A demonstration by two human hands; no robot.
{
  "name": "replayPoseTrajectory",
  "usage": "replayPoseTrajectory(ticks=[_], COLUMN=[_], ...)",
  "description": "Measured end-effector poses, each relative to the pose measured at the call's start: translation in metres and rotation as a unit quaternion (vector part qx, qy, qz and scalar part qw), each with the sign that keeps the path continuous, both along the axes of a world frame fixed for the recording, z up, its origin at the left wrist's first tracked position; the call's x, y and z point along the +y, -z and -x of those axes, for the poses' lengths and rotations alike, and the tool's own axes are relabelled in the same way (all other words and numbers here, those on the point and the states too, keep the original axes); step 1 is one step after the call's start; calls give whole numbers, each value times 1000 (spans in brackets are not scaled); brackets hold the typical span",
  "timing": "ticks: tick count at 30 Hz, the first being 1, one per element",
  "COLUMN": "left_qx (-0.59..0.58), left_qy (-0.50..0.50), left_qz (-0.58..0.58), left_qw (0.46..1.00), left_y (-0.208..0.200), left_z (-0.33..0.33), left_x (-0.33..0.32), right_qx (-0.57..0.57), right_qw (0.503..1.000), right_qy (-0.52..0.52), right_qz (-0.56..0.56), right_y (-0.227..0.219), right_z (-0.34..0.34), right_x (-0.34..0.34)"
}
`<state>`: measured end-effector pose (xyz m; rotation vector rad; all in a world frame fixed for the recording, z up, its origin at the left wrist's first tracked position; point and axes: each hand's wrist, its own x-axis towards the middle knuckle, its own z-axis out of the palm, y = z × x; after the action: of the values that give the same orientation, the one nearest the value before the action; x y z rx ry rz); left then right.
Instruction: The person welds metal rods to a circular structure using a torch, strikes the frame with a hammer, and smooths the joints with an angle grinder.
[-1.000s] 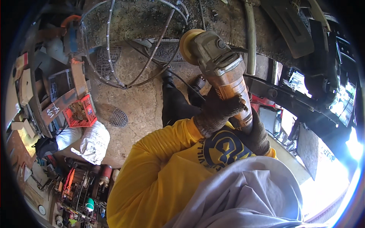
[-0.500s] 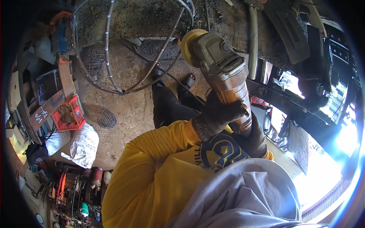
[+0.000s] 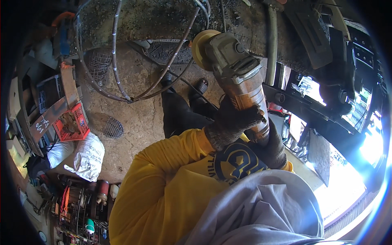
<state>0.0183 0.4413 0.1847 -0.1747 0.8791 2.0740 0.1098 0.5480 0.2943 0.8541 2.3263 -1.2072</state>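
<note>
An angle grinder (image 3: 244,81) with a worn orange-brown body and a grey metal head points away from me. Its yellowish disc (image 3: 203,50) sits at the far left end of the tool. My left hand (image 3: 228,124), in a dark glove, wraps around the body from the left. Farther down the handle my right hand (image 3: 271,151), also gloved, is closed around it; its fingers are partly hidden behind the tool. Left of the disc stands a frame of bent metal rods (image 3: 116,53), and a gap separates its nearest rod from the disc.
A dark, grimy workbench (image 3: 151,20) runs along the far side. On it lies a hammer (image 3: 271,45). To the left are a red plastic crate (image 3: 73,132), a white sack (image 3: 89,157) and a wire basket (image 3: 113,128) on the floor. A crowded tool rack (image 3: 77,208) stands at the lower left.
The grinder's head and disc have shifted slightly left. Both hands keep their hold on it, and the rod frame stays almost where it was in view.
</note>
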Motion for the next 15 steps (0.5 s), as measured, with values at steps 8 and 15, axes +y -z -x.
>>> replayPoseTrajectory(ticks=[8, 15], left_qx=[370, -75], left_qy=[-11, -24], left_qz=[143, -69], left_qw=[918, 995], left_y=[9, -7], left_z=[-2, 3], left_x=[-9, -3], right_qx=[1, 13], right_qw=[1000, 1000], right_qy=[14, -18], right_qz=[26, 2], right_y=[-2, -1], right_z=[5, -1], right_x=[0, 1])
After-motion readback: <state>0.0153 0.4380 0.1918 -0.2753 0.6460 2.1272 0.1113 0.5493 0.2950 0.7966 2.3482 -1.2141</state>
